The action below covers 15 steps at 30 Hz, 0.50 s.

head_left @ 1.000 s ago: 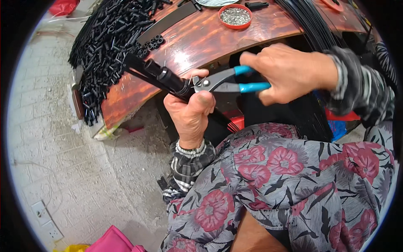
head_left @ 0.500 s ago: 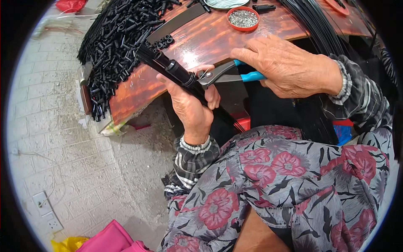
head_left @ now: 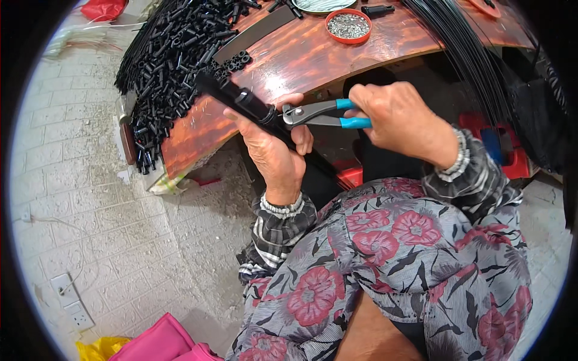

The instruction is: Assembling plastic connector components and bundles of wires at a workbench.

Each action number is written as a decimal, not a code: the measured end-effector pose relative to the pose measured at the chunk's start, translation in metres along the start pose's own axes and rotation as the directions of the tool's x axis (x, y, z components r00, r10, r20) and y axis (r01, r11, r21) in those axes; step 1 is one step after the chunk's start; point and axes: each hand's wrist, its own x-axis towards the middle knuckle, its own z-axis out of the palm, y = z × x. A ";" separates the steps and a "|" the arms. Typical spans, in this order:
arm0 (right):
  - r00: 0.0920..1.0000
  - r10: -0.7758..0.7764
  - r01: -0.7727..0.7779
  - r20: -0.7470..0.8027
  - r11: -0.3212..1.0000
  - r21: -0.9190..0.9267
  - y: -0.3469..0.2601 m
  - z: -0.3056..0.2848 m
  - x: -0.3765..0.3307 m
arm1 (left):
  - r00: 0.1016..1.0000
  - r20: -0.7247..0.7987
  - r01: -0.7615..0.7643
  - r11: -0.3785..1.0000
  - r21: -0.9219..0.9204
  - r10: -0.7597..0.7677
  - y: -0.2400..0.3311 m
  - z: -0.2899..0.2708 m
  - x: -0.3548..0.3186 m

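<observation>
My left hand (head_left: 274, 157) is closed round a bundle of thin black cables with black tubular connectors (head_left: 250, 105) at the upper end. The bundle slants from the table edge down toward my lap. In my right hand (head_left: 403, 117) is a pair of pliers (head_left: 297, 114) with blue grips, the handles spread somewhat apart. The jaws are at the connectors by my left thumb and fingers. Whether they bite on anything there is too small to tell.
A reddish-brown table (head_left: 277, 66) curves ahead, with a heap of black connectors (head_left: 174, 66) at its left and a flat dark blade (head_left: 256, 36) beside it. An orange-rimmed dish (head_left: 348, 26) holds small metal pieces. Long black cables (head_left: 463, 54) hang over the right edge.
My right hand and forearm have come down and a little left, and the pliers have turned, their grips now lower. My left hand and the bundle stay almost in place.
</observation>
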 end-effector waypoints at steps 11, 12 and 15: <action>0.973 -0.066 0.072 0.220 0.997 -0.018 0.018 -0.035 0.020 | 0.989 0.147 -0.001 1.000 0.018 -0.002 -0.004 0.002 0.002; 0.965 -0.191 0.210 0.179 0.973 -0.094 0.018 -0.042 0.025 | 0.996 0.093 0.018 1.000 0.019 -0.019 -0.003 0.004 0.002; 0.936 -0.270 0.322 0.225 0.916 -0.240 0.009 -0.067 0.034 | 0.990 0.140 0.003 1.000 0.021 -0.006 -0.002 0.011 0.003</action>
